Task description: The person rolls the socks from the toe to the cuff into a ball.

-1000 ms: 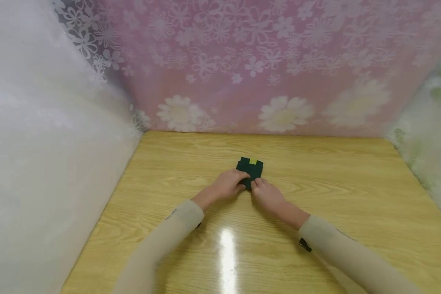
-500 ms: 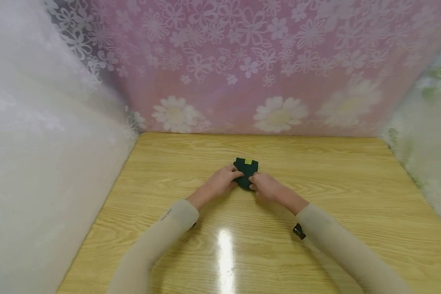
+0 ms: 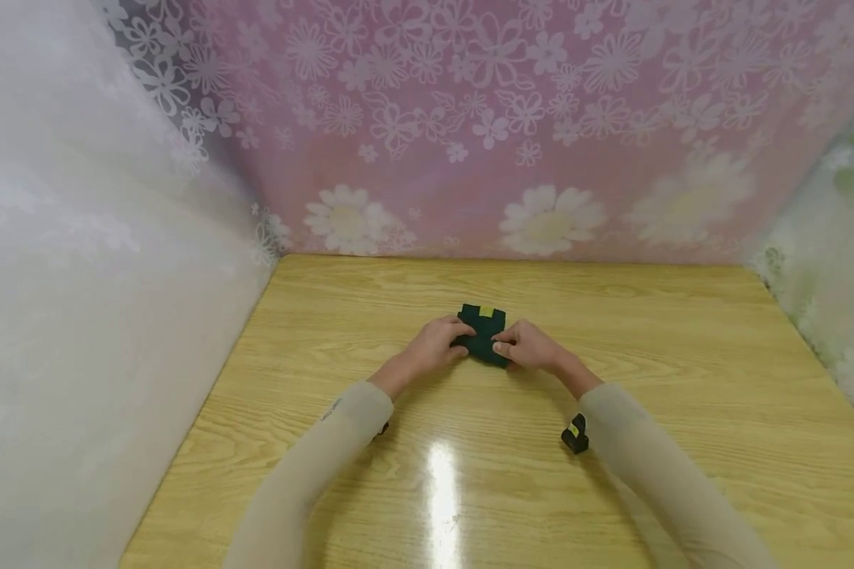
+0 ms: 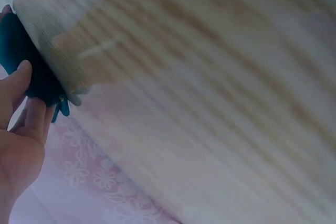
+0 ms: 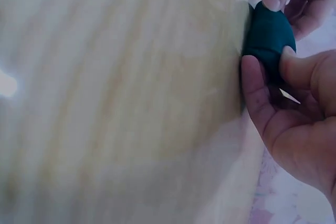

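Dark lettering [image 3: 332, 408] is running along the left sleeve [image 3: 352, 423], lower left of the head view, too small to read. A plain yellow patch [image 3: 486, 312] is showing on the upper edge of the green cloth [image 3: 484, 348], which is lying on the bench [image 3: 341, 316] just below the frame's centre. The left hand [image 3: 434, 345] is angling in from lower left, its grip holding the cloth's left side; the right hand [image 3: 530, 346] is angling in from lower right, its grip pinching the right side.
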{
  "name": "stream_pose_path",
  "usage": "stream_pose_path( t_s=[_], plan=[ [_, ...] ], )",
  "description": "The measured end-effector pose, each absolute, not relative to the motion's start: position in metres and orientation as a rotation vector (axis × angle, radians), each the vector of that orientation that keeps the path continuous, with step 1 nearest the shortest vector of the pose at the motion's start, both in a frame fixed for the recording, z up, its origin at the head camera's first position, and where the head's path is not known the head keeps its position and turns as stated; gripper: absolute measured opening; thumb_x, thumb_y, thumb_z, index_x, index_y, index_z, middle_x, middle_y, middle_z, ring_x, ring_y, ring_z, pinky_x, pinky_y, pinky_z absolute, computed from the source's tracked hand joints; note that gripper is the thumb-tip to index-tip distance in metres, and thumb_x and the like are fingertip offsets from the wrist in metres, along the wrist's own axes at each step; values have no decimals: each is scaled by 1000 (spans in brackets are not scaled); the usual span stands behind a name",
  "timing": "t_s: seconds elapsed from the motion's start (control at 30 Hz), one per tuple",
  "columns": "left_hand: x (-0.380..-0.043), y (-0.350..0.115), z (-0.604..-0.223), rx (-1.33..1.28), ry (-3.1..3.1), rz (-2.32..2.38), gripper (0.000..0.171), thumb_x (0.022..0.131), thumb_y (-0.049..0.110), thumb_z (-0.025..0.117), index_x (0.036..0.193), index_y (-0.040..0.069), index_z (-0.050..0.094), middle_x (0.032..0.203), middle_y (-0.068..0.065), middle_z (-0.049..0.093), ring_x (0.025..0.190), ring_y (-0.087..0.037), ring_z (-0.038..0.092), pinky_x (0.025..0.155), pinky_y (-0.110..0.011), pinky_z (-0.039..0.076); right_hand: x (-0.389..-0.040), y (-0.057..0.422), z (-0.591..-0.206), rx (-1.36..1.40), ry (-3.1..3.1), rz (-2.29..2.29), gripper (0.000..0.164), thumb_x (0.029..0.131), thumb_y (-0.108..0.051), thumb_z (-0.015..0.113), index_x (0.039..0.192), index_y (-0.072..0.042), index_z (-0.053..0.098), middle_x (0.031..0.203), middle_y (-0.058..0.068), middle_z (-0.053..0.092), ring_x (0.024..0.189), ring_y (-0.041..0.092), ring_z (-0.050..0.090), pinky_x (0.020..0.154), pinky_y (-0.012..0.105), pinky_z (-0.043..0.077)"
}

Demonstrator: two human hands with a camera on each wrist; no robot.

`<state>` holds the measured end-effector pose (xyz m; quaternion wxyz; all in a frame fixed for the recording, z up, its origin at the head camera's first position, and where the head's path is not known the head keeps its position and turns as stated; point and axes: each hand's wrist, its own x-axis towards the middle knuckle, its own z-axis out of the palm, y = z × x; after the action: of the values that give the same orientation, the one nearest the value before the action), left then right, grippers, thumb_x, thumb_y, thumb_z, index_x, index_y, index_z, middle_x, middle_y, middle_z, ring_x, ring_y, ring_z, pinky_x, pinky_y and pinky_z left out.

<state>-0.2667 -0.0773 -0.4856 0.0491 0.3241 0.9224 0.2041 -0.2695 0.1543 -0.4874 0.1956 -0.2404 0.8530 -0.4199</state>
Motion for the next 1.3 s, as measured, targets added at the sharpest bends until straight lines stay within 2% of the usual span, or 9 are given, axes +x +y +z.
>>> stream_pose_path(
  t_s=[0.17, 0.27, 0.37, 0.43, 0.57, 0.6, 0.8, 0.97, 1.3],
  plan=[
    [-259, -68, -480, 1022, 2944, 229, 33, 99, 18, 64, 130, 10, 63, 125, -7, 62, 112, -24, 61, 95, -31, 51, -261, 149, -488, -617, 2436, -1221, 32, 103, -6, 52, 122, 18, 61, 111, 33, 65, 63, 22, 70, 90, 49, 54],
    [-251, -62, -479, 993, 3012, 35, 29, 100, 19, 61, 128, 12, 63, 124, -7, 62, 106, -26, 61, 91, -31, 53, -255, 145, -489, -626, 2493, -1196, 34, 103, -7, 52, 125, 18, 58, 96, 32, 67, 53, 19, 64, 89, 47, 55],
    [-247, -62, -480, 933, 3019, 77, 28, 100, 18, 60, 128, 13, 63, 125, -7, 61, 105, -27, 61, 89, -32, 54, -249, 139, -489, -632, 2600, -1115, 33, 102, -8, 55, 126, 15, 59, 84, 29, 68, 45, 18, 52, 77, 40, 56],
    [-247, -63, -481, 917, 3021, 133, 28, 100, 17, 61, 127, 12, 63, 124, -8, 62, 105, -27, 62, 90, -33, 55, -243, 134, -488, -648, 2718, -1022, 33, 100, -8, 57, 125, 13, 62, 81, 27, 67, 55, 22, 57, 73, 38, 55],
    [-251, -64, -482, 932, 3029, 180, 27, 99, 19, 62, 125, 12, 64, 121, -8, 63, 103, -26, 64, 90, -33, 54, -233, 124, -484, -707, 3003, -846, 25, 95, -4, 64, 116, 8, 70, 108, 22, 66, 87, 32, 65, 74, 42, 56],
    [-252, -64, -482, 940, 3032, 178, 27, 99, 19, 62, 125, 12, 64, 121, -8, 63, 103, -26, 64, 91, -33, 54, -230, 122, -483, -720, 3070, -791, 24, 94, -3, 65, 115, 7, 71, 108, 21, 64, 94, 33, 64, 76, 42, 56],
    [-252, -63, -482, 914, 3007, 209, 31, 99, 20, 62, 130, 11, 63, 125, -9, 63, 107, -25, 64, 94, -33, 52, -213, 115, -485, -1056, 3256, -146, 20, 90, 2, 69, 110, 4, 67, 104, 18, 59, 94, 33, 60, 77, 40, 58],
    [-251, -61, -482, 874, 2992, 261, 34, 99, 18, 62, 133, 12, 62, 130, -8, 62, 115, -24, 62, 98, -32, 50, -208, 109, -487, -1202, 3170, 361, 30, 94, 2, 63, 121, 16, 61, 106, 26, 61, 94, 33, 63, 78, 33, 58],
    [-253, -65, -485, 907, 2980, 341, 34, 99, 16, 62, 132, 7, 62, 128, -10, 61, 116, -25, 61, 100, -33, 49, -223, 117, -496, -1273, 3110, 261, 36, 93, 2, 64, 125, 16, 56, 112, 27, 59, 103, 34, 58, 96, 40, 50]
  ],
)
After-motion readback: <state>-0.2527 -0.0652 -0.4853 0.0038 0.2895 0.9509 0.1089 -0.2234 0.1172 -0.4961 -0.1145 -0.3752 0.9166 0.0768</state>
